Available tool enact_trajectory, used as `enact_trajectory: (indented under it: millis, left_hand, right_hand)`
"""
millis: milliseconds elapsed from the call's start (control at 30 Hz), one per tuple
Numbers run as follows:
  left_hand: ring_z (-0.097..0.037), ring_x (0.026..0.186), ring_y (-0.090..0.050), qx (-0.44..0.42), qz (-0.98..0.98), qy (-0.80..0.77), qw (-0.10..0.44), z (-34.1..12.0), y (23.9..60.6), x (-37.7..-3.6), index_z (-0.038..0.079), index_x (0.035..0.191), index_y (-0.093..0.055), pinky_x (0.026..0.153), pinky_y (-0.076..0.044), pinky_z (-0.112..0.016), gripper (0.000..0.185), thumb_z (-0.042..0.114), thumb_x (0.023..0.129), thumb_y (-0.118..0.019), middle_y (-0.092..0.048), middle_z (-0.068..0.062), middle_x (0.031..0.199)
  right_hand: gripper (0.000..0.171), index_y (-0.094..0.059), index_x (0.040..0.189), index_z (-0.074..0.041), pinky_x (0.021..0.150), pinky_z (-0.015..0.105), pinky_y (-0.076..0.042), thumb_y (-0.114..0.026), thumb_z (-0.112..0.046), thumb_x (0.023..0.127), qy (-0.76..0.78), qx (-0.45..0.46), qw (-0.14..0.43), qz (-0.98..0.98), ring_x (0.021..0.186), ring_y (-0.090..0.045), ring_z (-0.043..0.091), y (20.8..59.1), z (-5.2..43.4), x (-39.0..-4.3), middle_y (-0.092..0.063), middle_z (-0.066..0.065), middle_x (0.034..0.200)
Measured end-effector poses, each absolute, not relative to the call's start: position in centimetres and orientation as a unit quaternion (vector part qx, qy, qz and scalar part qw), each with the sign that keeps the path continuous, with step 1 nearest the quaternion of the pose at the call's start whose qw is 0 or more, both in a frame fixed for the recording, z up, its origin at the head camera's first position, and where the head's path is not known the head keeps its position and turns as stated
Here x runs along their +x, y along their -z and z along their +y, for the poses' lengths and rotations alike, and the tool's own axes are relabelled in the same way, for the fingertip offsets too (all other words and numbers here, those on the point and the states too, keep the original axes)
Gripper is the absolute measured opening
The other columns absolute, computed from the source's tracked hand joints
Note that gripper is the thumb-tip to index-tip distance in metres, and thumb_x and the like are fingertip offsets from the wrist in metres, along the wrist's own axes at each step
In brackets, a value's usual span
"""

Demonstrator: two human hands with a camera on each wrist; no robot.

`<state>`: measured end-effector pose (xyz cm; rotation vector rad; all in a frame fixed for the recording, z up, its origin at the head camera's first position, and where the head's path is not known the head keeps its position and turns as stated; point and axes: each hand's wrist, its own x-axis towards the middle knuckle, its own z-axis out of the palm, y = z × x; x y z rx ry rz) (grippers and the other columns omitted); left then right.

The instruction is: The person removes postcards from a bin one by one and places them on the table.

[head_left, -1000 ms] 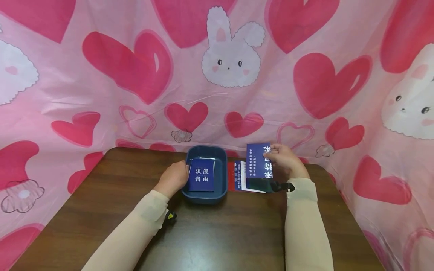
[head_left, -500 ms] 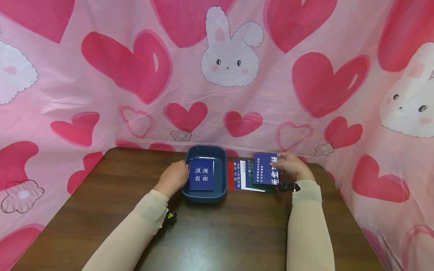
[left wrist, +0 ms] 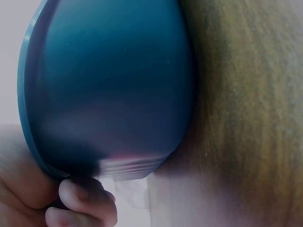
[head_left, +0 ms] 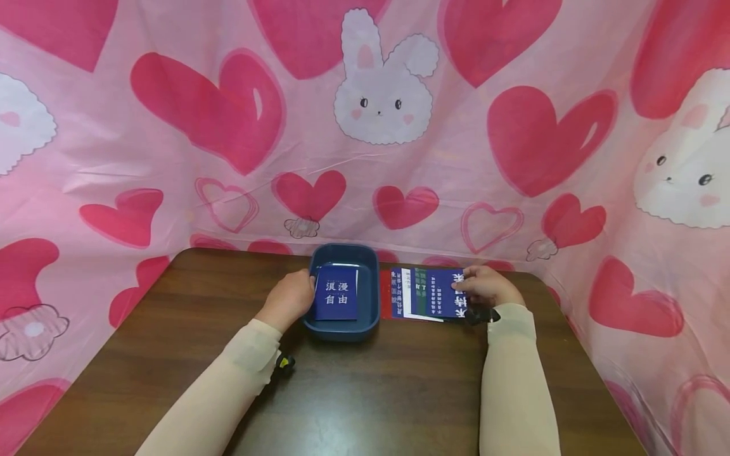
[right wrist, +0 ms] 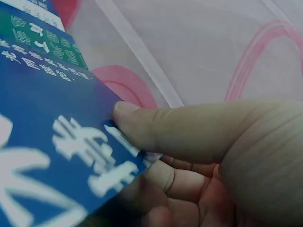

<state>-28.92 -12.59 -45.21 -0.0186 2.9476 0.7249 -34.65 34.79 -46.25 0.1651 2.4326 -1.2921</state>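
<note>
A dark blue tray sits at the table's middle back with a blue card bearing white characters lying in it. My left hand grips the tray's left rim; in the left wrist view its fingers curl under the tray's wall. To the right of the tray lies a fanned row of cards in red, white and green. My right hand pinches a blue card by its right edge, low over that row. In the right wrist view the thumb presses on the blue card.
A dark wooden table stretches toward me, its near part bare. A pink cloth with hearts and bunnies hangs behind and on both sides. A small black and yellow thing shows at my left wrist.
My right hand has lowered the blue card from above the table down and rightward onto the fanned row. The left hand has stayed on the tray's rim.
</note>
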Motion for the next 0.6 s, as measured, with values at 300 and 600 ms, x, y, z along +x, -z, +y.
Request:
enact_trajectory:
  millis: [300,600]
  left_hand:
    - [-0.042,0.112,-0.079,-0.002,0.97,-0.239,0.052,-12.7,45.4,-29.0,-0.006,0.147,-0.064,0.103,-0.066,-0.065,0.045,0.027,0.12,-0.05,-0.077,-0.027,0.132]
    - [-0.043,0.116,-0.079,-0.006,0.967,-0.247,0.059,-12.8,45.5,-29.0,-0.005,0.15,-0.062,0.105,-0.065,-0.066,0.046,0.027,0.12,-0.05,-0.076,-0.026,0.136]
  right_hand:
    - [0.046,-0.066,0.123,0.001,0.105,0.059,-0.063,-0.091,-0.029,0.098,0.374,0.061,0.168,0.91,0.109,-0.076,0.035,46.3,34.0,-34.8,-0.08,0.021,0.121]
    - [0.038,-0.066,0.109,-0.002,0.085,0.041,-0.064,-0.092,-0.026,0.096,0.346,0.086,0.137,0.924,0.098,-0.069,0.034,46.1,32.8,-34.8,-0.076,0.019,0.108]
